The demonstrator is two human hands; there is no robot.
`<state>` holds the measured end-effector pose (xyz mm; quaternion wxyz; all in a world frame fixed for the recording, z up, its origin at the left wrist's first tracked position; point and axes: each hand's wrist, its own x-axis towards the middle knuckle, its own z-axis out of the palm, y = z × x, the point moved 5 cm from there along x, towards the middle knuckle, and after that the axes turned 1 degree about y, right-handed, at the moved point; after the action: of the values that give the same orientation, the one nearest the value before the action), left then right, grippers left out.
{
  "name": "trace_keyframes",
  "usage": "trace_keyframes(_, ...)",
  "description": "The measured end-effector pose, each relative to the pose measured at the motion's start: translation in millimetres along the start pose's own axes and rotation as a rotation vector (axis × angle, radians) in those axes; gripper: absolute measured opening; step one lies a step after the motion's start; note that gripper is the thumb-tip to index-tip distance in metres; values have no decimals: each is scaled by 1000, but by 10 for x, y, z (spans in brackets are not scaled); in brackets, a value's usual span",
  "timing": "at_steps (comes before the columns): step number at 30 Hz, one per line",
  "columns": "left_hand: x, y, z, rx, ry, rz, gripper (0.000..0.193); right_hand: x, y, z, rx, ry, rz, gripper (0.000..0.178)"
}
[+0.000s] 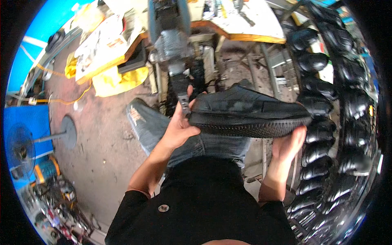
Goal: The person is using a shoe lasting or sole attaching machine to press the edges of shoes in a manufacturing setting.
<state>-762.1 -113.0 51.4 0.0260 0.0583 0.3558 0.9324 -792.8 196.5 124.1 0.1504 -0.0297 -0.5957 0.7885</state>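
A black shoe (245, 107) with a thick textured sole lies sideways across my lap, its sole edge facing me. My left hand (178, 130) is closed round its left end, thumb at the sole and fingers behind. My right hand (290, 143) supports its right end from below, partly hidden by the sole. Right beside my left fingers, the narrow metal end (183, 102) of a machine's arm meets or nearly meets the shoe; I cannot tell whether it touches. The grey-blue machine (170, 43) stands beyond.
A cluttered worktable (255, 20) surrounds the machine. To the right, a rack (294, 171) carries rows of black shoes (312, 61). A yellow cloth (118, 81) hangs under the table's left part. A fan (24, 151) and a round-based stand (69, 131) are on the left.
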Motion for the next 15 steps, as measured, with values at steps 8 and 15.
trace_keyframes(8,-92,635,176,457,181,80,108,305,951,-69,314,-277,348,88)
trace_keyframes(15,-220,513,-111,353,326,-48,122,592,109,156,42,-252,15,76)
